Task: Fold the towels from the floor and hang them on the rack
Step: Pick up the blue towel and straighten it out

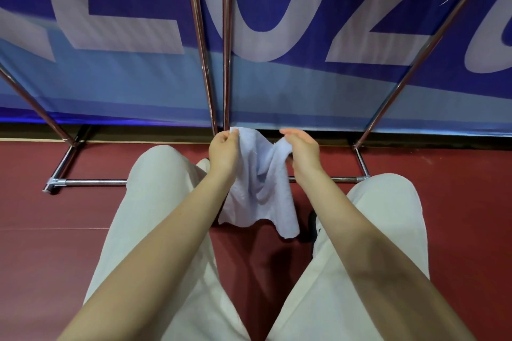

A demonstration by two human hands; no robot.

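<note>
From my remote seat I saw no basket, bin or other container in view, so I counted things instead. There was one small pale blue terry towel (260, 188), held up in the air between the knees of the cream-white trousers (155, 216), its lower edge hanging free above the dark red floor (55, 230). The left hand (223, 151) pinched the towel's upper left corner between thumb and curled fingers. The right hand (302, 151) gripped a bunched part of the upper edge, fingers curled over the cloth. The two hands were near each other, and the fabric sagged in a fold between them.

Beyond the hands stood the chrome tubular metal rack (225, 44): I counted four shiny poles rising from the floor (two close together at the centre, one slanting at far left, one slanting at far right), and a horizontal base bar ran across near the knees. No towel hung on any pole that I could see. Behind it hung one blue banner with large pale letters (277, 8).
</note>
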